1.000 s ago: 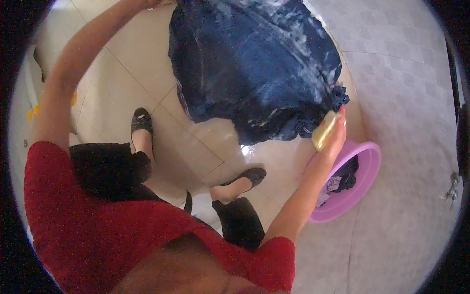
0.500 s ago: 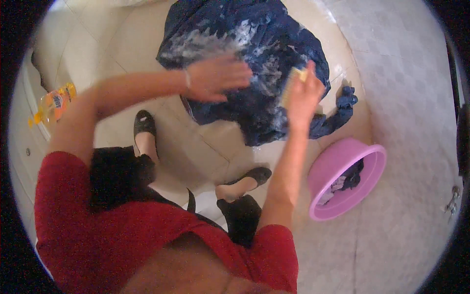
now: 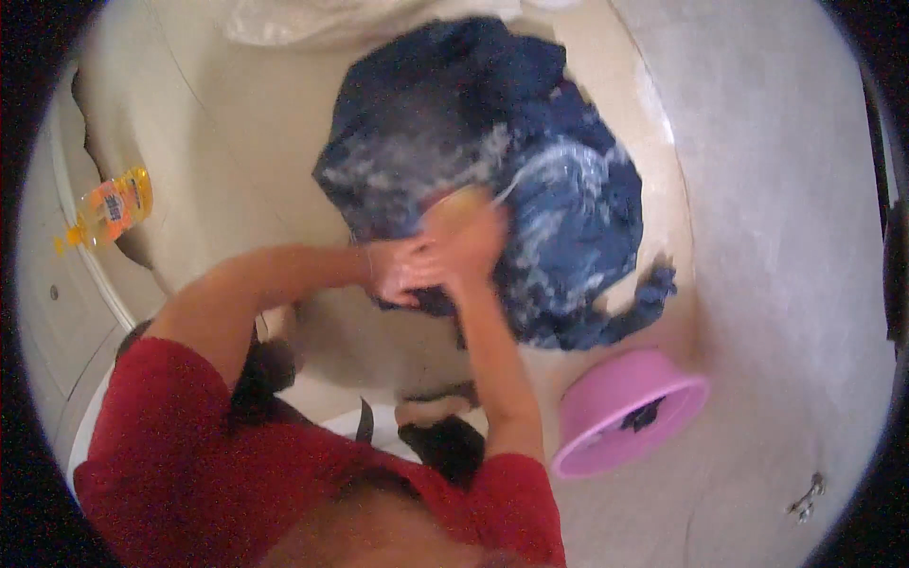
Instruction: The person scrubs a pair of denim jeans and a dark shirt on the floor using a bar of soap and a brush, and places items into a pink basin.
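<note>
A soapy dark blue garment (image 3: 578,237) lies spread on the tiled floor, streaked with white suds. My right hand (image 3: 471,244) is closed round a yellowish scrub brush (image 3: 459,201) over the garment's left part. Motion smears the brush, and the hand covers much of it. My left hand (image 3: 402,272) is beside my right wrist at the garment's near edge. Its fingers are blurred and overlap the right hand, so their grip cannot be made out.
A pink basin (image 3: 620,383) with dark cloth inside stands at the right, near a metal tap (image 3: 807,497) on the wall. On the left lies a clear bottle (image 3: 115,206) with yellow liquid and an orange label. Pale cloth (image 3: 312,21) lies at the far edge.
My right hand has swept the brush leftward across the garment. My left hand has come down from the cloth to beside the right wrist. The view has shifted, and the basin appears lower.
</note>
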`<action>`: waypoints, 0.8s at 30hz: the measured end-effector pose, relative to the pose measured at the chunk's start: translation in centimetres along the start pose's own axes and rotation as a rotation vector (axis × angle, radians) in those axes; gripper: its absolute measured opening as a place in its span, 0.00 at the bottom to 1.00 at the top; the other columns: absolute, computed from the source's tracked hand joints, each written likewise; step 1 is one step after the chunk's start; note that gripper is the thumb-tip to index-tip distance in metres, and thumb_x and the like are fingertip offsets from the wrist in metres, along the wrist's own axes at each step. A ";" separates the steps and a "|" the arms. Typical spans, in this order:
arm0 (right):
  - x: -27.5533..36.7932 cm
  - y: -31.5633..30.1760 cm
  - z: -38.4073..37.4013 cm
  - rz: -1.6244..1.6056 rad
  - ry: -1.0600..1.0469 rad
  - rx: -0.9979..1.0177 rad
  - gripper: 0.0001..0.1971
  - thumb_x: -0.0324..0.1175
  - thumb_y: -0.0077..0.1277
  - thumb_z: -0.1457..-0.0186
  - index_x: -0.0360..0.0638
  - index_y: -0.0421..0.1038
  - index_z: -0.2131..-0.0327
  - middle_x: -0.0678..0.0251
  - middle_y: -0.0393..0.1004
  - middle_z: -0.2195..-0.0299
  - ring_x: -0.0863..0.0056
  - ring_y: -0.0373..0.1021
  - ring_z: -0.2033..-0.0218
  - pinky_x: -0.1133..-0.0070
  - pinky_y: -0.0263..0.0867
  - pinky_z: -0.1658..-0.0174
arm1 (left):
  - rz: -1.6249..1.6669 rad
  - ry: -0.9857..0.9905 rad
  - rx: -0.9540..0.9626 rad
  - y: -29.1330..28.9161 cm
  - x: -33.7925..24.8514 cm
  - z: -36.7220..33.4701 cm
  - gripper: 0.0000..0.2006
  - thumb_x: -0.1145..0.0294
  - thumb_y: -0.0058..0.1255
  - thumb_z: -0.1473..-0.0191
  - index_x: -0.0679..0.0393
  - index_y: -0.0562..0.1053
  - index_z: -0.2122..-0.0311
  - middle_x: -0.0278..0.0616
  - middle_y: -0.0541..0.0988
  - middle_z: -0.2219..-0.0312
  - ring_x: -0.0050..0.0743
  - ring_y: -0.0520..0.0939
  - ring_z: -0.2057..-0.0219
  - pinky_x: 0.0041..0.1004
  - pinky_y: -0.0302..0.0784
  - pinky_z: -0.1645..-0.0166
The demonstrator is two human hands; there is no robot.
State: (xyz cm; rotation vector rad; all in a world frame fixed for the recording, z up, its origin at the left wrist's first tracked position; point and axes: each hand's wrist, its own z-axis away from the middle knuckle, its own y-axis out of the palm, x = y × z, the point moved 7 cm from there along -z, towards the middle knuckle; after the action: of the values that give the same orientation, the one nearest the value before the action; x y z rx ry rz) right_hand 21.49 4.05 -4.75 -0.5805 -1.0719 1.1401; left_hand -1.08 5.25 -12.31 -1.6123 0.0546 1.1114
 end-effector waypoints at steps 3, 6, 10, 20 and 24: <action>3.5 -0.9 -4.8 0.121 -0.329 -0.062 0.16 0.41 0.44 0.50 0.41 0.68 0.62 0.55 0.70 0.70 0.58 0.65 0.69 0.68 0.60 0.71 | -0.061 0.049 -0.073 -3.9 -0.5 -1.6 0.37 0.49 0.46 0.57 0.60 0.55 0.44 0.46 0.51 0.42 0.40 0.48 0.40 0.47 0.39 0.41; 3.4 -5.1 -9.5 0.263 -0.902 -0.757 0.15 0.46 0.44 0.51 0.48 0.69 0.65 0.57 0.67 0.76 0.58 0.64 0.75 0.63 0.59 0.72 | 0.035 0.113 -0.066 -4.5 -0.4 -3.1 0.38 0.49 0.47 0.59 0.60 0.54 0.44 0.46 0.50 0.42 0.40 0.47 0.40 0.46 0.39 0.41; 4.2 3.3 -3.4 0.258 -0.645 -0.587 0.10 0.37 0.47 0.53 0.46 0.69 0.66 0.60 0.68 0.72 0.62 0.63 0.72 0.68 0.58 0.72 | 0.032 0.062 -0.086 -3.1 -0.4 -1.2 0.39 0.48 0.47 0.58 0.62 0.55 0.45 0.46 0.52 0.43 0.39 0.48 0.40 0.46 0.38 0.40; 4.6 -0.3 -3.1 0.125 -0.662 -0.539 0.15 0.41 0.51 0.57 0.47 0.71 0.64 0.59 0.68 0.77 0.60 0.65 0.73 0.70 0.61 0.70 | 0.133 0.081 -0.097 -3.1 -0.1 -1.8 0.37 0.52 0.50 0.59 0.62 0.57 0.46 0.47 0.51 0.42 0.39 0.50 0.40 0.46 0.42 0.42; 0.4 -1.0 -2.7 0.109 -0.399 -0.293 0.19 0.44 0.47 0.54 0.40 0.69 0.63 0.58 0.70 0.75 0.62 0.66 0.73 0.69 0.61 0.70 | 0.741 -0.152 -0.131 -2.9 1.0 -1.0 0.37 0.50 0.51 0.60 0.56 0.57 0.45 0.43 0.55 0.43 0.38 0.53 0.42 0.47 0.47 0.43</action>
State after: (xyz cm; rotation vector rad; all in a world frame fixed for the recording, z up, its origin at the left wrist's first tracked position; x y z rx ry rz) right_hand 24.35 4.44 -4.89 -0.6611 -1.5843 1.2335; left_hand 1.72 6.07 -10.89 -1.6577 0.5214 1.8279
